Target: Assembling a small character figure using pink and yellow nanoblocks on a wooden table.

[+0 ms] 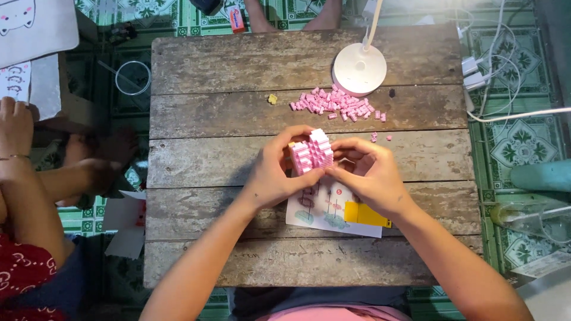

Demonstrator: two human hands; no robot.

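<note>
- A small pink-and-white block model (311, 151) is being held above the middle of the wooden table (238, 65), gripped from both sides at once.
- The left hand (275, 169) is being wrapped around the model's left face – thumb on the near side, fingers curled over the far edge – so it is being pinched firmly rather than cradled.
- The right hand (370, 175) is being pressed against the right face, its fingertips (336, 171) brought together at the lower right corner, touching the blocks; whether a loose piece is being pinched there cannot be told.
- The model is being kept between the two thumbs, tilted slightly, directly over the top edge of the printed instruction sheet (326, 208), with a yellow card (364, 215) lying on that sheet.
- For the pressing to be done well, the model is judged best steadied by the left hand alone while force is applied squarely by the right – uneven pressure could pop neighbouring rows apart (the studs look very small).
- Loose pink bricks (336, 104) are being kept in a pile near the white lamp base (359, 68), well apart from the hands, with a single yellow piece (272, 98) lying to its left.
- Another person's arm (24, 178) is being rested beyond the table's left edge.
</note>
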